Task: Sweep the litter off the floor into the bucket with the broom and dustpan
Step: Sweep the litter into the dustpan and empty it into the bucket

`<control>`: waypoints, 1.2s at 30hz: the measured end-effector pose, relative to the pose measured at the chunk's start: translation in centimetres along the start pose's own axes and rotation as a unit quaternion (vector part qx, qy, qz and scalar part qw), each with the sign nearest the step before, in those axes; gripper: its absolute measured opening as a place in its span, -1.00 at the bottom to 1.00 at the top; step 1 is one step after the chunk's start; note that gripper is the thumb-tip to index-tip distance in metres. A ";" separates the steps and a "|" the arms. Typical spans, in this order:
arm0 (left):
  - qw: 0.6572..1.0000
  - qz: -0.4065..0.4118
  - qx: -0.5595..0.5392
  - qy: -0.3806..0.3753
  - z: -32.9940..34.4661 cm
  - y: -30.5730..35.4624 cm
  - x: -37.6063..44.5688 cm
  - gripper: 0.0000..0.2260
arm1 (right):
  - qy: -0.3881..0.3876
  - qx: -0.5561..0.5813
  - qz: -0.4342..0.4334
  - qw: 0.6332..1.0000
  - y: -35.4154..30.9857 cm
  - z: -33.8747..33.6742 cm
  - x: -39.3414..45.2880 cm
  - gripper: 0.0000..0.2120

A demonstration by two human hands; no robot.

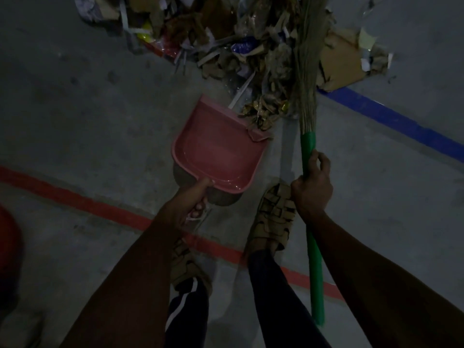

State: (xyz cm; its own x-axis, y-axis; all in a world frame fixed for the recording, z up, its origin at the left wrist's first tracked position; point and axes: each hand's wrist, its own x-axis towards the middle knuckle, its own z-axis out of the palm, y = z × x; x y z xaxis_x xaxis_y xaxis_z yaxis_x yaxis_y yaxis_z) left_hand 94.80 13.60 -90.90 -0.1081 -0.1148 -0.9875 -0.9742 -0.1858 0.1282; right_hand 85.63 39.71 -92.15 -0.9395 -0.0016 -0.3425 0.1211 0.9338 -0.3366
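Note:
A pink dustpan [218, 151] lies tilted on the grey floor with its mouth facing a big heap of litter [241, 46]: cardboard scraps, wrappers and plastic. A few scraps touch its front lip; the tray holds nothing. My left hand [190, 204] grips the dustpan's handle from behind. My right hand [311, 187] grips the green handle of a grass broom [307, 66], just below the bristles. The bristles stand in the right side of the heap.
A red line [82, 203] crosses the floor under my sandalled feet [273, 217], and a blue line [391, 116] runs at the right. A red rounded object [8, 249], perhaps the bucket, shows at the left edge. A large cardboard piece [341, 64] lies right of the broom.

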 end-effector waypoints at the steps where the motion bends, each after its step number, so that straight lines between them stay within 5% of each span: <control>1: 1.000 0.001 0.009 -0.005 0.3 0.9 0.1 -0.57 | -0.003 -0.007 -0.002 1.000 0.4 -0.1 0.4 -0.32; 12: 0.992 0.016 0.121 -0.005 1.8 9.9 1.5 -0.56 | -0.062 -0.053 -0.042 0.996 4.9 -2.8 2.6 -0.27; 23: 0.988 0.026 0.151 0.006 1.7 10.5 1.8 -0.53 | -0.112 -0.031 -0.111 0.987 6.6 -2.7 -2.9 -0.33; 36: 0.985 0.029 0.168 0.036 -2.1 8.8 1.6 -0.54 | 0.038 -0.010 -0.012 0.999 6.7 -3.1 -1.1 -0.36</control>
State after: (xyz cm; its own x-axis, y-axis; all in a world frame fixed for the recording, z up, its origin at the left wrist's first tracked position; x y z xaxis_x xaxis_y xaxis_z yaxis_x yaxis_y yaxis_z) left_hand 86.48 9.78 -91.15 -0.1623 -0.1864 -0.9690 -0.9788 0.1546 0.1342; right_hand 86.47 47.05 -91.30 -0.9637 0.0031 -0.2671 0.0933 0.9408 -0.3259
